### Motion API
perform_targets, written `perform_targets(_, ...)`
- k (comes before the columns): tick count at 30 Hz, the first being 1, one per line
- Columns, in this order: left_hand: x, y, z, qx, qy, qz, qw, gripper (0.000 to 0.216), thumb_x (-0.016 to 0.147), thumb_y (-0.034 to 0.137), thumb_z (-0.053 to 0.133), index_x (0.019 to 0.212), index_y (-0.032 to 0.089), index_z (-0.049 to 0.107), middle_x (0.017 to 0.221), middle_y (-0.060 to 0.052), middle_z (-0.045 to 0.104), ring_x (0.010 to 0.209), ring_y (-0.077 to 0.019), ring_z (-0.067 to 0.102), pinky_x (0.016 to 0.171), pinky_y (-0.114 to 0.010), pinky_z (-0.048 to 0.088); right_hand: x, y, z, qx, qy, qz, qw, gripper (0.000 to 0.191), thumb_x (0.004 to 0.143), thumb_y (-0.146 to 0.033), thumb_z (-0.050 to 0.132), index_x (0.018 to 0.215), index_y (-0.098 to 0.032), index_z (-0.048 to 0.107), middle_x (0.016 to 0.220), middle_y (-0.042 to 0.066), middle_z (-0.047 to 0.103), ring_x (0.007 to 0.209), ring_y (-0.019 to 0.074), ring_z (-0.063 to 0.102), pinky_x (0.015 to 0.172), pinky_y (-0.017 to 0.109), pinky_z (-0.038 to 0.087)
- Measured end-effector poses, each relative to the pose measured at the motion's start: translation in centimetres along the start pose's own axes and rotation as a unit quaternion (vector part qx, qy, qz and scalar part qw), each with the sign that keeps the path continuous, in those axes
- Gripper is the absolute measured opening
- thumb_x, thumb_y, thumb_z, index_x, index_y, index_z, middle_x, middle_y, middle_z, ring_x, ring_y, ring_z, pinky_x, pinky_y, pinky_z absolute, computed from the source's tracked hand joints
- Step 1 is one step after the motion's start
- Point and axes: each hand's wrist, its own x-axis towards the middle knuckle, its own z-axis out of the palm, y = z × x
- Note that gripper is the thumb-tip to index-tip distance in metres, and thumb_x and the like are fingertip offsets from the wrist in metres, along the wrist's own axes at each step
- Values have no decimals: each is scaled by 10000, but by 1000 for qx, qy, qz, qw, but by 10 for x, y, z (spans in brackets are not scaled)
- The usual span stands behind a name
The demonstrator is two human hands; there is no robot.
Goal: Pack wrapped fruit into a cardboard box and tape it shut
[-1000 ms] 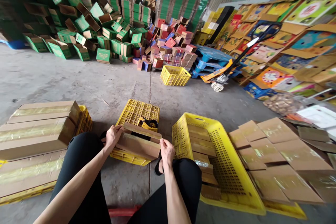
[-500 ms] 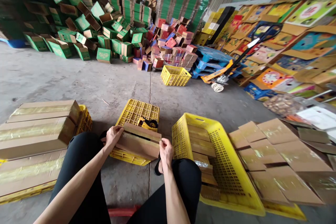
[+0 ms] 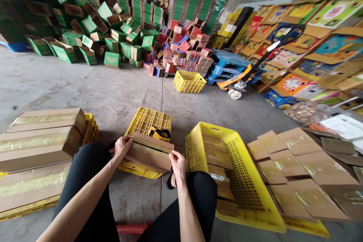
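A long cardboard box (image 3: pixel 150 156) lies across a yellow plastic crate (image 3: pixel 138 119) in front of my knees. A dark gap runs lengthwise between its top flaps. At its left end, my left hand (image 3: pixel 121 148) grips the edge with the fingers pressed together. My right hand (image 3: pixel 179 166) pinches the upper right end. Just behind the box, a yellow and black tape dispenser (image 3: pixel 160 133) rests on the crate. The fingers partly cover both box ends.
Taped boxes (image 3: pixel 36 143) sit on a yellow crate at my left. To my right are a deep yellow crate (image 3: pixel 246 166) holding narrow cardboard pieces and a spread of flat cardboard (image 3: pixel 306 166). Farther off stand a yellow basket (image 3: pixel 189 82), a pallet jack (image 3: pixel 244 77) and piled green boxes (image 3: pixel 113 59).
My right hand has shifted slightly left and up, its fingers now over the box's right end. The left hand and the box have hardly moved.
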Motion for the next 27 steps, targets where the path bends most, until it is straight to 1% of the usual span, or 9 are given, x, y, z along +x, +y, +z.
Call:
perform_targets(7, 1, 1, -4, 2, -18, -7, 1000, 336, 898, 387, 601, 949, 164, 848, 909, -108, 818, 913, -288, 754, 777, -313, 522, -1, -1, 0, -10, 6, -2, 1000, 272, 846, -337, 666, 982, -181, 842, 972, 122, 817, 852, 267, 766, 887, 389, 595)
perform_targets(11, -1, 1, -7, -13, -35, -1, 999, 416, 922, 479, 581, 966, 160, 845, 919, -105, 820, 927, -289, 754, 787, -318, 530, -3, -1, 1, -14, 10, -7, 1000, 244, 857, -337, 664, 960, -197, 836, 951, 108, 815, 838, 259, 756, 879, 378, 585)
perform_targets(14, -4, 1, -9, -26, -47, 11, 998, 440, 886, 523, 634, 1032, 166, 846, 933, -85, 818, 920, -270, 754, 797, -306, 536, -3, -1, 2, -13, 13, -10, 1000, 231, 858, -334, 659, 954, -208, 826, 938, 95, 813, 835, 256, 755, 868, 373, 584)
perform_targets(17, -5, -1, -10, -24, -46, 13, 999, 456, 841, 505, 686, 1081, 154, 847, 915, -86, 802, 884, -264, 747, 789, -314, 536, -3, 0, 4, -11, 18, -13, 1000, 220, 846, -330, 656, 939, -208, 814, 917, 88, 805, 828, 258, 753, 861, 374, 584)
perform_targets(21, -4, -3, -7, -14, -34, 6, 999, 402, 831, 469, 707, 1055, 171, 857, 874, -76, 781, 853, -257, 736, 788, -321, 536, -3, 1, 5, -11, 19, -18, 1000, 219, 846, -337, 640, 915, -205, 800, 893, 89, 793, 813, 257, 748, 847, 373, 580)
perform_targets(27, -2, -4, -1, -8, -14, -15, 1000, 316, 834, 390, 730, 1032, 185, 866, 874, -71, 781, 848, -246, 737, 795, -305, 533, -2, 2, 5, -10, 18, -28, 999, 196, 839, -334, 634, 890, -210, 777, 886, 85, 784, 821, 258, 738, 852, 375, 570)
